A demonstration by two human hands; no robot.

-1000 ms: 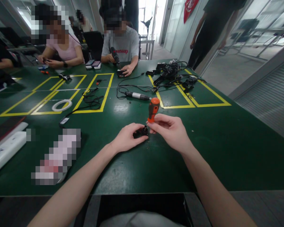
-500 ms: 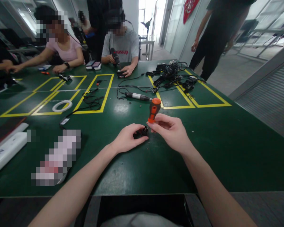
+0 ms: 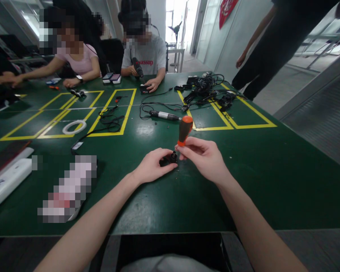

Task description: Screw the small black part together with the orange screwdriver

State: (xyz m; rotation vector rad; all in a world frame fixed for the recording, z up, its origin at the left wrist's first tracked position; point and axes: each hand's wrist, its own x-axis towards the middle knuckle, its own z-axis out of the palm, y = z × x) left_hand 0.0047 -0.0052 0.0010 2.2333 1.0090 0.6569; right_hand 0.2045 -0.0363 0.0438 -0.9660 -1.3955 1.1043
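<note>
On the green table (image 3: 147,204), my left hand (image 3: 153,164) closes its thumb and fingers around a small black part (image 3: 173,156) with a short round post on top. The part's exact kind is too small to make out. My right hand (image 3: 205,155) pinches an orange and dark grey screwdriver (image 3: 185,130) low on its handle, by the collar. The screwdriver stands nearly upright, its lower end down beside the black part. Fingers hide much of the shaft, and I cannot tell whether the tip touches the part.
Beyond my hands lies a corded electric screwdriver (image 3: 164,115). Black cables (image 3: 204,88) are heaped at the back right. A white ring (image 3: 74,127), a power strip (image 3: 10,179) and a blurred-out object (image 3: 70,189) lie to the left. Across the table a person (image 3: 147,49) holds a power tool.
The screwdriver handle has turned about its axis, so its orange patch no longer faces me. My left hand and the black part stay put. The standing person at right has shifted.
</note>
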